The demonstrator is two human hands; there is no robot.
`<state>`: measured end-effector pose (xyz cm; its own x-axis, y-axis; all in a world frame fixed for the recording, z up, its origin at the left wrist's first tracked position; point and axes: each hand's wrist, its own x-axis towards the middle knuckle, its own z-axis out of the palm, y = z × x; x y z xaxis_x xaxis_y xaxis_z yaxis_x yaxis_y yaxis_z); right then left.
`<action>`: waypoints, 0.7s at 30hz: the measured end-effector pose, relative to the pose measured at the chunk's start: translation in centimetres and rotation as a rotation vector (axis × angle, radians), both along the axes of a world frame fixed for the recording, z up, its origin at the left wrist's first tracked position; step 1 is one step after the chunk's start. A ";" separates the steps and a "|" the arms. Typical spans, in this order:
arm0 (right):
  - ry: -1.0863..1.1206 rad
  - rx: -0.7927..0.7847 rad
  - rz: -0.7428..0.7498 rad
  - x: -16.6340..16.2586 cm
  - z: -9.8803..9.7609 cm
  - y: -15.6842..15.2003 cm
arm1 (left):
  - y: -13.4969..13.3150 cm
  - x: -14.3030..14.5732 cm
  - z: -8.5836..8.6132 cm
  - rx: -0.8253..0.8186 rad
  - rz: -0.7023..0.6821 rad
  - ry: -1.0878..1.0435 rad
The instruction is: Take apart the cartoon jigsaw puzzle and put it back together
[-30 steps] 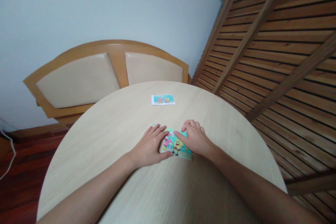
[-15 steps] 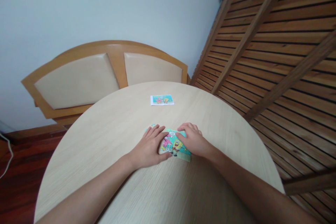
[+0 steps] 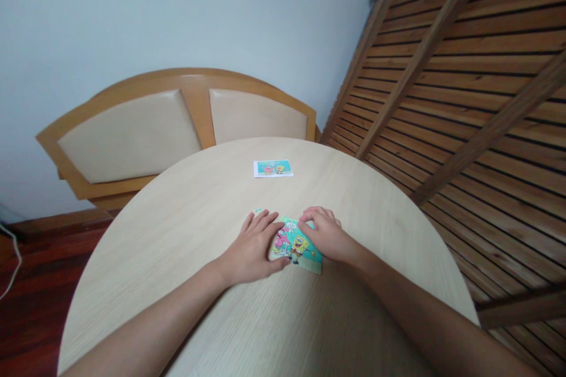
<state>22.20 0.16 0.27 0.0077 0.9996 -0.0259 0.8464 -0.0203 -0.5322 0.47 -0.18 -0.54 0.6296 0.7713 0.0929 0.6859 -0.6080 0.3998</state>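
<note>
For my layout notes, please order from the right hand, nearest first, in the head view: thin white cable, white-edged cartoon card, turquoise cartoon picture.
1. Turquoise cartoon picture: partly under the right hand.
2. White-edged cartoon card: ahead and left.
3. Thin white cable: at the far left edge of view.

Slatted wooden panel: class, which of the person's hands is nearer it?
Right. At the near cartoon picture, the right hand is on the right, toward the slatted panel; the left hand is on the left, farther off.

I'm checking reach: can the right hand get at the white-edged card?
Probably yes: the right hand is at the cartoon picture, and only flat tabletop shows between that hand and the white-edged card.
</note>
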 end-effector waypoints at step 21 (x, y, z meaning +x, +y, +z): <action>0.569 0.056 0.160 1.4 0.0 0.8 | 0.0 0.0 -0.1 -0.032 -0.005 -0.043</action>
<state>23.55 0.92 0.28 -0.1428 0.9872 0.0713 0.4179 0.1254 -0.8998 0.50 -0.15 -0.67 0.6290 0.7715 0.0952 0.6648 -0.5974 0.4486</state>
